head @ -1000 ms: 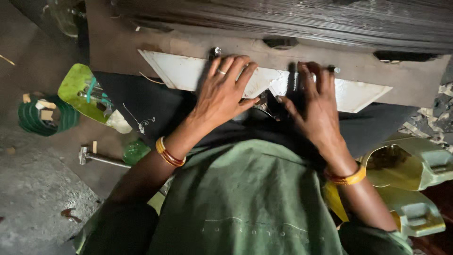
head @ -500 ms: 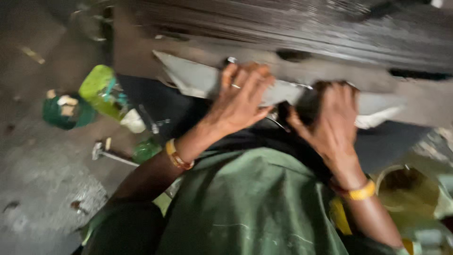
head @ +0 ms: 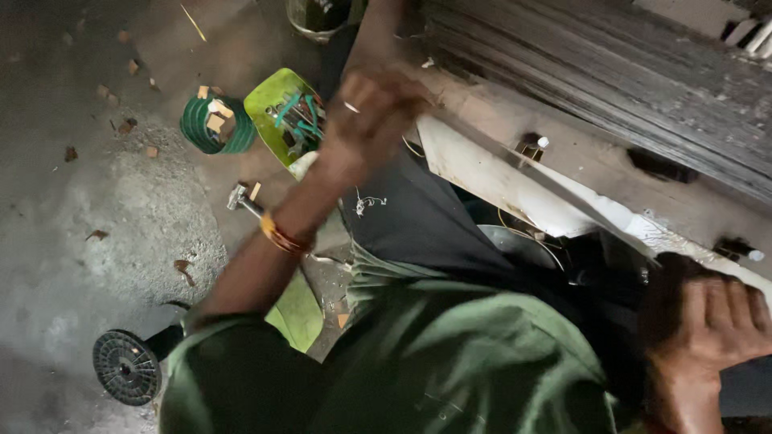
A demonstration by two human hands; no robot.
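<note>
Here the white panel [head: 515,189] serves as the landmark: a long pale sheet that runs slantwise from the upper middle down toward the lower right, over a dark cloth [head: 418,221] on the person's lap. The left hand [head: 374,112] sits at the panel's upper left end, blurred, with its fingers curled together; whether they grip the panel's edge or only lie against it cannot be told. A ring shows on one finger, and an orange bangle [head: 281,235] circles that wrist, down and left of the panel. The right hand [head: 712,321] is at the panel's lower right end, its fingers folded into a loose fist right at the panel's edge; what they close on, if anything, cannot be made out.

Left of the panel's upper end lies a green tray [head: 281,108] with small tools in it, and further left a coil of green wire [head: 211,126]. A hammer [head: 241,199] lies on the floor below the tray. Far down and left of the panel rests a black spool [head: 126,367]. Beyond the panel, a stack of grey boards [head: 611,72] fills the upper right.
</note>
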